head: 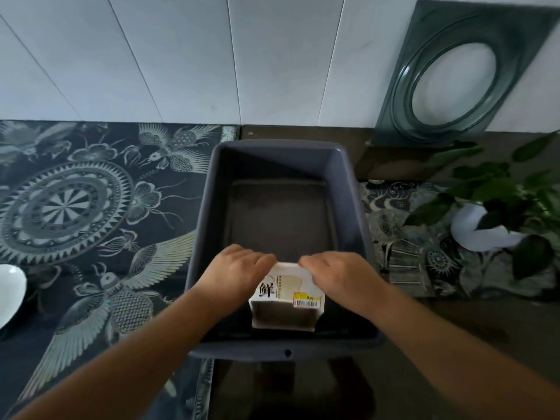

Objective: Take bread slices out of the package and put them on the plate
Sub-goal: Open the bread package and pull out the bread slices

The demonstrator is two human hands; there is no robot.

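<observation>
**Both hands on the package, bread not yet out**

The step in hand looks like the first one: getting hold of the package (pixel 286 294) or opening it. It sits inside the grey bin (pixel 209 207), near the bin's front wall, with a printed label and a yellow price sticker facing up. No slice shows; the package's contents are hidden.

The left hand (pixel 238 268) lies on the package's far left corner, fingers curled loosely over the top edge. The right hand (pixel 335 272) mirrors it on the far right corner, fingers bent down over the edge. Both touch the package, neither spread wide. Whether they are pinching a seam or only resting there, I cannot tell, since the fingertips are hidden.

The plate (pixel 10 291) is at the far left edge of view on the patterned cloth (pixel 91 192), well apart from the bin.

Next, I judge, the top must be parted or the package lifted clear of the bin, then slices carried left to the plate.
</observation>
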